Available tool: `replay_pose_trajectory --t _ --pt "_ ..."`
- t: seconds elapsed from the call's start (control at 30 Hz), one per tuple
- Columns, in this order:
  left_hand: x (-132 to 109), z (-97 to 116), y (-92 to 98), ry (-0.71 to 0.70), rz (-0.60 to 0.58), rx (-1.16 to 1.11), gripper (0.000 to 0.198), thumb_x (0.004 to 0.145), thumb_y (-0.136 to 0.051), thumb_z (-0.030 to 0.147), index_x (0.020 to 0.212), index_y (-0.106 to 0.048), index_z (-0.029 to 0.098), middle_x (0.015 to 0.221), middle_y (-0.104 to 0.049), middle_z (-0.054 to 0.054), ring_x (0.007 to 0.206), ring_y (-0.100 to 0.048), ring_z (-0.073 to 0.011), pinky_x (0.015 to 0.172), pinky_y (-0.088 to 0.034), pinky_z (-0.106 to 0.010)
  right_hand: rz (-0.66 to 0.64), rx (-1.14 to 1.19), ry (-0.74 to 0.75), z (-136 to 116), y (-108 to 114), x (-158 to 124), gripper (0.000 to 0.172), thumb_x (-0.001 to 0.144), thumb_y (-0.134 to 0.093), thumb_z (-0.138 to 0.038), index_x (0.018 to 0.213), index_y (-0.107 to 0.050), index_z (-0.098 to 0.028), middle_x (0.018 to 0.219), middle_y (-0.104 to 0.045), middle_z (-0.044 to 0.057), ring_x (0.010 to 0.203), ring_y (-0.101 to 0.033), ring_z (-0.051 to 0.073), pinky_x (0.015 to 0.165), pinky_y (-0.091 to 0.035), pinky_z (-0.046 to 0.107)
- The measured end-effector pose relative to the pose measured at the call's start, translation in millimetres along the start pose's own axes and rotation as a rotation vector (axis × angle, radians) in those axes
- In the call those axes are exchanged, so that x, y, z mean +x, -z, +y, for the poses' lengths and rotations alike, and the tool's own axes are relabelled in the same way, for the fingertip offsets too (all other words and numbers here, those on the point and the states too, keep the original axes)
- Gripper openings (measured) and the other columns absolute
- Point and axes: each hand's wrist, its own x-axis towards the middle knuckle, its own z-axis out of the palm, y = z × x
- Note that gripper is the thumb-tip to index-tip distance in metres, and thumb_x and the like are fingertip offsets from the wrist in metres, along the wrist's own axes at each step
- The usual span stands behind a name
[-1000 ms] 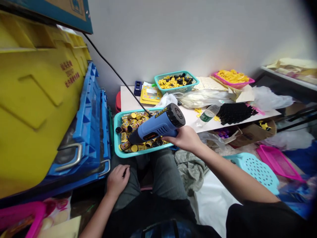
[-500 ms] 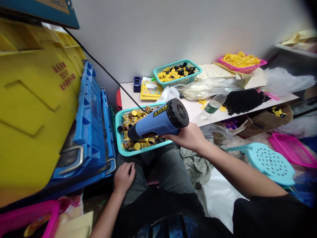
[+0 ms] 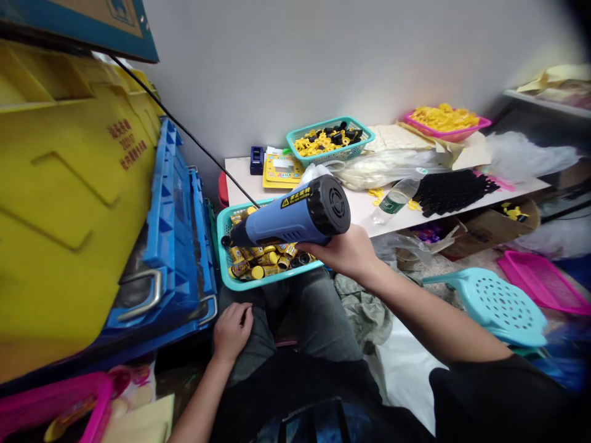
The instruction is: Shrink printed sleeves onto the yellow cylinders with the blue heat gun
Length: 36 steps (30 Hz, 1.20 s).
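Observation:
My right hand [image 3: 344, 252] is wrapped round the grip of a blue heat gun [image 3: 295, 216] with a black rear cap. Its nozzle points left and down over a teal basket [image 3: 222, 258] that sits across my knees. The basket holds several small yellow and black capped tubes [image 3: 258, 261]. A black cord [image 3: 184, 132] runs from the gun up to the left. My left hand [image 3: 231, 329] rests on my left thigh with its fingers curled loosely and nothing in it.
Yellow crates [image 3: 64, 203] and blue crates [image 3: 170, 215] stand close on the left. A low white table [image 3: 240, 178] ahead carries a second teal basket [image 3: 329, 138], a pink tray [image 3: 444, 123], a bottle [image 3: 394, 200] and black parts [image 3: 452, 191]. A teal stool [image 3: 494, 301] stands at right.
The heat gun has lifted slightly and swung its nozzle further left across the basket. My left hand has stayed on my thigh.

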Motion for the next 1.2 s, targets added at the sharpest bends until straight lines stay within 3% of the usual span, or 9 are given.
replay_pose_trajectory --t 0.2,0.37,0.57,0.7,1.0,1.1,1.2 --pt "1 2 1.7 -0.012 0.009 0.009 0.017 0.093 -0.048 0.022 0.089 -0.065 0.019 0.077 -0.067 -0.003 0.073 -0.063 -0.0174 0.068 -0.046 -0.028 0.032 -0.019 0.042 -7 6 5 0.061 0.074 -0.056 -0.073 0.099 -0.068 -0.019 0.092 -0.069 0.008 0.085 -0.064 0.024 0.062 -0.033 0.026" --pt "2 3 2.1 -0.01 0.009 -0.001 0.017 0.093 -0.048 0.021 0.089 -0.064 0.019 0.078 -0.068 -0.003 0.075 -0.064 -0.0176 0.071 -0.047 -0.028 0.032 -0.115 0.09 8 24 -3 0.056 0.072 -0.058 -0.07 0.09 -0.07 -0.018 0.087 -0.069 0.008 0.081 -0.063 0.024 0.059 -0.032 0.026" --pt "1 1 -0.4 -0.005 0.01 -0.03 0.018 0.093 -0.047 0.021 0.088 -0.064 0.019 0.079 -0.068 -0.003 0.075 -0.064 -0.0179 0.071 -0.047 -0.029 0.09 -0.197 0.359 39 47 -27 0.048 0.082 -0.051 -0.062 0.079 -0.071 -0.019 0.081 -0.068 0.007 0.072 -0.063 0.021 0.058 -0.035 0.027" --pt "-1 0 -2.2 0.004 0.011 -0.041 0.017 0.092 -0.048 0.021 0.088 -0.064 0.019 0.079 -0.068 -0.003 0.076 -0.064 -0.0183 0.072 -0.047 -0.029 0.16 -0.286 0.452 46 59 -36 0.044 0.086 -0.05 -0.053 0.07 -0.067 -0.016 0.069 -0.065 0.008 0.061 -0.06 0.019 0.054 -0.035 0.026" --pt "0 -1 -4.0 0.054 0.005 -0.086 0.019 0.091 -0.048 0.023 0.088 -0.066 0.019 0.079 -0.069 -0.004 0.076 -0.064 -0.0199 0.072 -0.048 -0.031 0.15 -0.257 0.572 28 66 -26 0.046 0.088 -0.047 -0.056 0.072 -0.066 -0.017 0.069 -0.065 0.005 0.062 -0.059 0.017 0.056 -0.035 0.027" --pt "1 0 -1.9 0.097 -0.004 -0.135 0.021 0.091 -0.047 0.025 0.084 -0.066 0.02 0.077 -0.068 -0.004 0.075 -0.064 -0.0202 0.072 -0.048 -0.032 0.139 -0.32 0.624 18 73 -22 0.047 0.09 -0.043 -0.057 0.08 -0.067 -0.018 0.076 -0.067 0.005 0.068 -0.061 0.018 0.059 -0.036 0.027" --pt "0 2 0.7 0.163 -0.003 -0.215 0.022 0.09 -0.047 0.031 0.084 -0.067 0.021 0.079 -0.07 -0.004 0.077 -0.065 -0.0205 0.073 -0.049 -0.032 0.205 -0.468 0.726 18 89 -18 0.05 0.092 -0.037 -0.055 0.072 -0.064 -0.018 0.069 -0.063 0.005 0.06 -0.056 0.017 0.055 -0.033 0.026"
